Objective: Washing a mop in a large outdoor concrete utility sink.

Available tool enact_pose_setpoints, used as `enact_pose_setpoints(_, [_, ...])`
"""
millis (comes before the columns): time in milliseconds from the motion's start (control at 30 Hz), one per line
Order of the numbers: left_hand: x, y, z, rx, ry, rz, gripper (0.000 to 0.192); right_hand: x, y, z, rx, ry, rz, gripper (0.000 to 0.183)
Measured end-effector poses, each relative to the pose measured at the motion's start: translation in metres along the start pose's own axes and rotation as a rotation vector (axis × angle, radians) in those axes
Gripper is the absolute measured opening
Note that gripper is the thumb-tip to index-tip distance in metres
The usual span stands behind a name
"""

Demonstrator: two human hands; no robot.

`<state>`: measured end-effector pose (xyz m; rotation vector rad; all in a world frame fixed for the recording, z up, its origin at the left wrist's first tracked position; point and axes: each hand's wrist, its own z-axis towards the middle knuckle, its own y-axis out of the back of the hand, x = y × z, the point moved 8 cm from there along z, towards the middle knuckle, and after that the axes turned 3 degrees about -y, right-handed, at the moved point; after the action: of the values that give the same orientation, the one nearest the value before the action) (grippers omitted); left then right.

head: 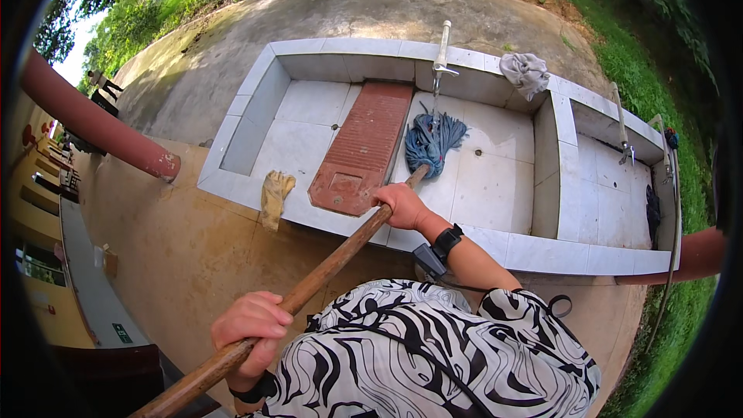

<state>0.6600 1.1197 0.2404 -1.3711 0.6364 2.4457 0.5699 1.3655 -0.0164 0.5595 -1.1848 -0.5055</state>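
Note:
My left hand (248, 328) is closed around the upper part of a wooden mop handle (328, 271). Further down the same handle, my right hand (400, 206) grips it near the mop head. The blue strand mop head (426, 145) lies in the tiled sink basin (499, 186), beside a red-brown ribbed washboard (364, 142). Water runs onto the strands from a tap (442, 61) on the far rim. Where the handle enters the mop head, the strands partly cover the joint.
A yellowish cloth or glove (276, 200) hangs over the near rim; a grey cloth (525, 74) lies on the far rim. A second basin with another tap (626, 148) and a dark cloth (653, 209) is at right. Red-brown pillars (104, 122) flank the sink. A person (104, 82) stands far left.

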Motion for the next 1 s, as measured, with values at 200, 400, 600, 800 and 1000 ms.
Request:
enact_pose_setpoints(200, [0.0009, -0.0003, -0.0022, 0.011, -0.001, 0.0, 0.007, -0.0008, -0.0004, -0.0019, -0.011, 0.016, -0.009, 0.018])
enact_pose_setpoints(400, [-0.001, -0.0021, -0.0033, 0.025, -0.016, -0.002, 0.008, 0.0005, -0.0008, -0.003, -0.002, 0.02, -0.019, 0.02])
enact_pose_setpoints(600, [-0.0004, -0.0036, -0.0048, 0.081, -0.03, 0.005, 0.012, -0.0005, -0.0019, -0.0047, -0.009, 0.028, -0.025, 0.02])
enact_pose_setpoints(800, [-0.0006, -0.004, -0.0052, 0.091, -0.033, 0.0, 0.011, 0.0001, -0.0014, -0.0058, -0.029, 0.045, -0.026, 0.019])
enact_pose_setpoints(1000, [-0.0011, -0.0048, -0.0051, 0.098, -0.027, 0.002, 0.012, -0.0002, -0.0009, -0.0054, -0.035, 0.033, -0.035, 0.018])
